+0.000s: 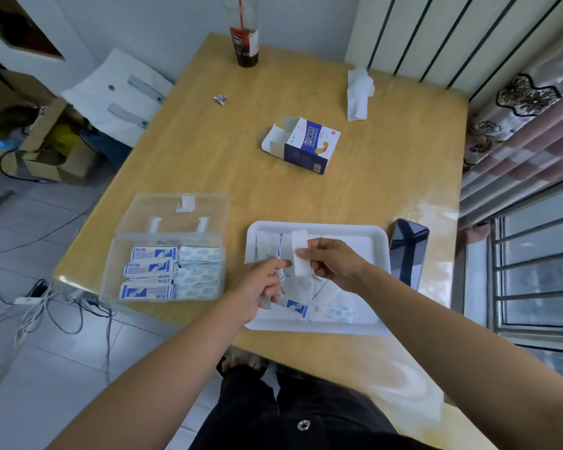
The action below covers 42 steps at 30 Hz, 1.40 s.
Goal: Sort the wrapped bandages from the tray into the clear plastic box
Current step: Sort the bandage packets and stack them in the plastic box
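Note:
A white tray (379, 241) lies on the wooden table in front of me with several wrapped bandages (338, 311) loose in it. My right hand (333, 263) pinches one white wrapped bandage (299, 251) upright above the tray. My left hand (264, 282) hovers over the tray's left side, its forefinger stretched toward that bandage while its curled fingers hold a blue-and-white wrapped bandage (293, 306). Left of the tray stands the clear plastic box (111, 274), lid open, with blue-printed and pale wrapped bandages stacked in rows inside.
A dark phone (408, 251) lies right of the tray. Farther back are an opened bandage carton (306, 146), a crumpled tissue (358, 92), a paper scrap (220, 99) and a cola bottle (245, 43). A white chair (117, 95) and floor cables (46, 306) sit left of the table.

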Motion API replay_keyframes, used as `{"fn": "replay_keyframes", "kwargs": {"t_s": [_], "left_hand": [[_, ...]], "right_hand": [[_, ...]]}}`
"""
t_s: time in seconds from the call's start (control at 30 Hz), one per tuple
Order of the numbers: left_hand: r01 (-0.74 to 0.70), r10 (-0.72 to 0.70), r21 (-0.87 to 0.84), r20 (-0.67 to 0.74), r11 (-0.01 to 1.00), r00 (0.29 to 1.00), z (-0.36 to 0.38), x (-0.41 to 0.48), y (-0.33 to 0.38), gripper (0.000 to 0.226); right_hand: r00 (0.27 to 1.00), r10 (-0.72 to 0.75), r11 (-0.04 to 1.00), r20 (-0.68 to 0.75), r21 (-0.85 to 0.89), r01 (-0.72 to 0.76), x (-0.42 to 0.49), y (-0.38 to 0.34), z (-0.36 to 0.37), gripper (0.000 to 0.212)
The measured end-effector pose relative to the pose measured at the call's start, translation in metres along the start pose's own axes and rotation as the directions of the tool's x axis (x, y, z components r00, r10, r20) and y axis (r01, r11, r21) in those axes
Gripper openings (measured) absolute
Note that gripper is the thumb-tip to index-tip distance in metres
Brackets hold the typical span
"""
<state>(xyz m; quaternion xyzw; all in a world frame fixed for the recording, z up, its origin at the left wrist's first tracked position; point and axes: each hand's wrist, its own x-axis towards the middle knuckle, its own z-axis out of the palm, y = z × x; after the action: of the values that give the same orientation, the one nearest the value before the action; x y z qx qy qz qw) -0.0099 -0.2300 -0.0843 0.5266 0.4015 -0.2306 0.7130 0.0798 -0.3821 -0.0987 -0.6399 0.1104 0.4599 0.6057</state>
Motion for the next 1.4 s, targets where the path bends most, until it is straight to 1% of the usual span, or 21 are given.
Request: {"fn": "replay_keyframes", "kwargs": {"t_s": [0.07,0.13,0.2,0.23,0.3,0.4,0.5,0.6,0.67,0.73,0.8,0.87,0.93,0.97,1.13,1.17,1.23,1.3,1.4], "left_hand": [[0.056,-0.053,-0.09,0.038,0.994,0.998,-0.002,-0.001,0.001,0.022],[0.087,-0.08,-0.141,0.056,0.986,0.995,-0.001,-0.004,0.002,0.015],[0.124,-0.111,-0.175,0.078,0.977,0.991,0.002,-0.005,0.003,0.006],[0.141,-0.126,-0.178,0.093,0.974,0.988,0.003,-0.004,0.003,0.002],[0.17,-0.152,-0.152,0.121,0.974,0.981,0.005,-0.002,0.002,0.007],[0.162,-0.152,-0.067,0.136,0.985,0.979,0.009,0.0,0.002,0.013],[0.12,-0.122,0.024,0.12,0.992,0.985,0.01,0.005,-0.002,0.012],[0.05,-0.055,0.114,0.045,0.992,0.997,0.01,0.013,-0.008,0.01],[0.017,-0.018,0.116,0.01,0.993,1.0,0.013,0.019,-0.011,0.009],[-0.001,0.0,0.13,0.014,0.992,1.0,0.017,0.02,-0.011,0.013],[-0.015,0.015,0.172,0.004,0.985,1.0,0.022,0.02,-0.01,0.019],[-0.031,0.042,0.198,-0.054,0.98,0.998,0.026,0.022,-0.008,0.021],[-0.056,0.074,0.171,-0.102,0.984,0.992,0.029,0.025,-0.007,0.015],[-0.064,0.084,0.17,-0.114,0.983,0.99,0.031,0.027,-0.007,0.013],[-0.073,0.097,0.201,-0.115,0.977,0.989,0.043,0.029,-0.005,0.017],[-0.072,0.099,0.205,-0.125,0.976,0.987,0.044,0.03,-0.005,0.019],[-0.07,0.1,0.195,-0.15,0.978,0.984,0.044,0.029,-0.005,0.021],[-0.066,0.096,0.174,-0.171,0.983,0.981,0.042,0.03,-0.004,0.022],[-0.054,0.086,0.178,-0.18,0.983,0.98,0.039,0.032,-0.005,0.018]], "right_hand": [[1.0,0.005,0.999,-0.011,0.039,-0.004,0.0,0.002,-0.002,0.009],[1.0,0.012,0.997,0.002,0.077,-0.012,-0.001,0.005,-0.004,0.005],[0.999,0.004,0.994,0.047,0.105,-0.008,0.0,0.008,-0.005,0.015],[0.998,-0.005,0.994,0.062,0.111,-0.002,-0.001,0.007,-0.004,0.018],[0.996,-0.027,0.995,0.091,0.103,0.018,-0.001,0.006,-0.004,0.012],[0.992,-0.064,0.997,0.111,0.054,0.058,0.0,0.006,-0.003,0.008],[0.998,-0.056,0.998,0.012,0.024,0.056,0.001,0.005,-0.005,0.01],[0.995,-0.029,0.998,-0.095,-0.066,0.022,-0.001,0.006,-0.012,0.016],[0.996,-0.02,0.994,-0.09,-0.106,0.011,-0.005,0.009,-0.015,0.014],[0.998,-0.024,0.994,-0.065,-0.108,0.017,-0.008,0.011,-0.015,0.013],[0.995,-0.035,0.992,-0.092,-0.123,0.023,-0.011,0.011,-0.017,0.015],[0.982,-0.06,0.986,-0.177,-0.161,0.031,-0.009,0.011,-0.022,0.023],[0.952,-0.094,0.978,-0.291,-0.206,0.033,-0.008,0.011,-0.027,0.029],[0.942,-0.106,0.976,-0.319,-0.215,0.037,-0.008,0.011,-0.029,0.03],[0.956,-0.144,0.957,-0.257,-0.283,0.068,-0.011,0.009,-0.022,0.026],[0.957,-0.147,0.96,-0.251,-0.27,0.076,-0.011,0.009,-0.022,0.025],[0.959,-0.136,0.979,-0.247,-0.185,0.091,-0.011,0.009,-0.025,0.023],[0.968,-0.13,0.987,-0.214,-0.119,0.106,-0.012,0.009,-0.03,0.019],[0.976,-0.149,0.976,-0.16,-0.18,0.12,-0.013,0.015,-0.036,0.01]]}}
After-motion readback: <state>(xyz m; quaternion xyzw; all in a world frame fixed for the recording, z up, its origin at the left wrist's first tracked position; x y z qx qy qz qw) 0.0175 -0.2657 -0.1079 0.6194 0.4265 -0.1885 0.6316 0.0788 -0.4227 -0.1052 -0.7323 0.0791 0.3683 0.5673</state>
